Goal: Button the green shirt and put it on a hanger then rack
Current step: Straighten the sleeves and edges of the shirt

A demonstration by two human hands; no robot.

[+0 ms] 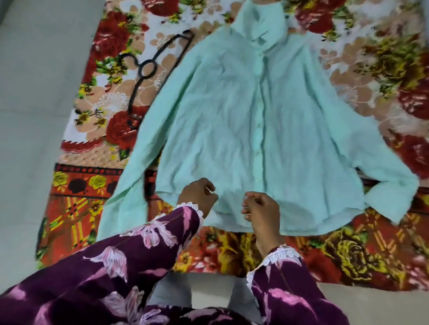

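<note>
A pale green shirt (pixel 230 115) lies flat and face up on a flowered blanket, collar at the far end, both sleeves spread out, its front placket closed down the middle. A black hanger (pixel 149 69) lies on the blanket to the shirt's left, partly under the left sleeve. My left hand (pixel 198 194) and my right hand (pixel 262 212) hover over the shirt's bottom hem, a short gap between them. Both hands have curled fingers; whether they pinch the cloth is unclear.
The red, orange and yellow flowered blanket (pixel 381 89) covers a pale tiled floor (pixel 18 109). My purple flowered sleeves fill the lower frame. No rack is in view.
</note>
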